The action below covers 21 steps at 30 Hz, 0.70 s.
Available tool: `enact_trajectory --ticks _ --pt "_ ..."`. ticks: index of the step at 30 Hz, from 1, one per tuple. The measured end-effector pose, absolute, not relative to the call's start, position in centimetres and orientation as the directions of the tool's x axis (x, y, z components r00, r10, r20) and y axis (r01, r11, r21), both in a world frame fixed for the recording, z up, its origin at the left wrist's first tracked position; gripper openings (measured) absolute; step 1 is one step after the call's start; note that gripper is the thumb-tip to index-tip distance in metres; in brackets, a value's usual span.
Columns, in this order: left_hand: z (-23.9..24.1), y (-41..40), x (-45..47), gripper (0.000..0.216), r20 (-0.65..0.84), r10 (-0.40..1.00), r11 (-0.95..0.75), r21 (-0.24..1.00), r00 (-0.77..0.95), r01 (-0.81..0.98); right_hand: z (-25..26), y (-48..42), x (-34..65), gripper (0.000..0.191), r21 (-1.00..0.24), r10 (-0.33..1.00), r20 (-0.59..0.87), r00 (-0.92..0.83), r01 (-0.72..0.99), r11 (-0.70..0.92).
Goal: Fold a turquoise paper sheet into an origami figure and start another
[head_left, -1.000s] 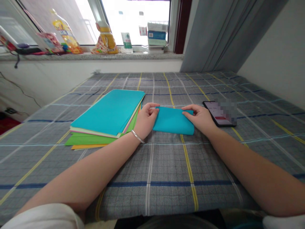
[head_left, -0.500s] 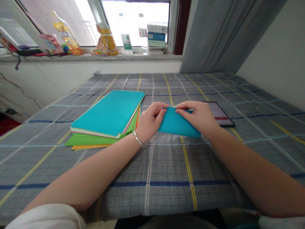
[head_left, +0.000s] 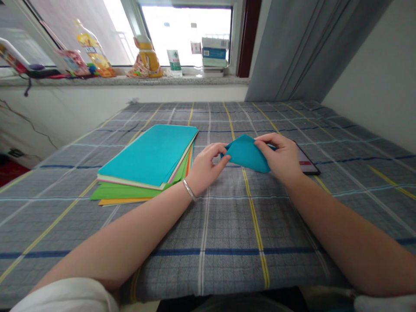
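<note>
A: So, where exactly is the paper, and how do the hands have it?

B: The folded teal paper (head_left: pixel 247 152) is in the middle, between both hands and a little above the checked sheet of the bed (head_left: pixel 227 225); it is to the right of the stack of coloured sheets (head_left: pixel 146 156) and just in front of the phone (head_left: pixel 308 164). The left hand (head_left: pixel 206 164) is nearly closed, thumb and fingertips pinching the left corner; the right hand (head_left: pixel 283 158) is curled over the right side and grips it from the top.

A: And how to do this fold well, in your opinion?

B: I think the edges must meet exactly before any pressing; the left pinch should keep its corner fixed while the right side is guided across. It seems better to lay the paper flat and run a finger along the crease, because a crease made in the air easily becomes crooked; the bed is probably soft too, so the pressure should be firm and even.

A: What can you not see?

B: What the right hand does under the paper is hidden; how many layers the paper has, I cannot tell; its lower edge may touch the sheet or not. The phone is half covered by the right hand, and its screen is not readable. On the windowsill (head_left: pixel 130 80) the labels of the bottles (head_left: pixel 94 47) are too small to read.
</note>
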<state>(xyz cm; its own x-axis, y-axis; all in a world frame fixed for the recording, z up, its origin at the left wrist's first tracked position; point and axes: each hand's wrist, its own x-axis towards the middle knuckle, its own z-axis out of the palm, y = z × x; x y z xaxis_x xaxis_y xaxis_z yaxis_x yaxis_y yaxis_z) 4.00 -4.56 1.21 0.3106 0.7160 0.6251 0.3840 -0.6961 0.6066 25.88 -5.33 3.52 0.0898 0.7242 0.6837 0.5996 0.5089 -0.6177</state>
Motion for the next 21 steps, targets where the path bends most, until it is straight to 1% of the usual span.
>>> enact_trajectory --ticks 2,4,9,11,13,14,16,17,21 --pt "1.2 -4.3 3.8 0.006 0.637 0.699 -0.71 0.567 0.325 0.418 3.5 -5.1 26.2 0.01 -0.622 0.711 0.692 0.124 0.602 0.501" --pt "1.4 -4.2 3.7 0.009 0.63 0.705 -0.704 0.572 0.326 0.42 3.6 -5.0 26.5 0.009 -0.626 0.701 0.697 0.155 0.608 0.488" --pt "1.4 -4.2 3.8 0.014 0.585 0.752 -0.657 0.63 0.304 0.413 3.7 -4.9 26.9 0.008 -0.636 0.707 0.687 0.169 0.61 0.472" --pt "1.1 -4.2 4.0 0.011 0.56 0.781 -0.624 0.673 0.278 0.398 3.8 -5.0 26.9 0.007 -0.63 0.706 0.688 0.166 0.619 0.469" --pt "0.9 -4.3 4.1 0.004 0.537 0.811 -0.586 0.735 0.234 0.342 3.9 -5.2 26.8 0.007 -0.624 0.706 0.689 0.162 0.628 0.465" --pt "0.9 -4.3 4.2 0.012 0.536 0.817 -0.577 0.759 0.213 0.302 4.0 -5.4 26.7 0.007 -0.617 0.706 0.692 0.153 0.633 0.467" --pt "1.1 -4.6 4.5 0.023 0.568 0.8 -0.6 0.765 0.193 0.233 4.1 -5.7 26.3 0.007 -0.585 0.698 0.708 0.109 0.644 0.493" --pt "1.3 -4.7 4.6 0.022 0.596 0.778 -0.627 0.748 0.196 0.217 4.1 -5.9 26.1 0.007 -0.559 0.689 0.721 0.073 0.649 0.516" --pt "2.1 -5.6 4.9 0.009 0.674 0.708 -0.705 0.658 0.21 0.263 3.9 -6.7 25.1 0.009 -0.425 0.636 0.764 -0.105 0.66 0.62"
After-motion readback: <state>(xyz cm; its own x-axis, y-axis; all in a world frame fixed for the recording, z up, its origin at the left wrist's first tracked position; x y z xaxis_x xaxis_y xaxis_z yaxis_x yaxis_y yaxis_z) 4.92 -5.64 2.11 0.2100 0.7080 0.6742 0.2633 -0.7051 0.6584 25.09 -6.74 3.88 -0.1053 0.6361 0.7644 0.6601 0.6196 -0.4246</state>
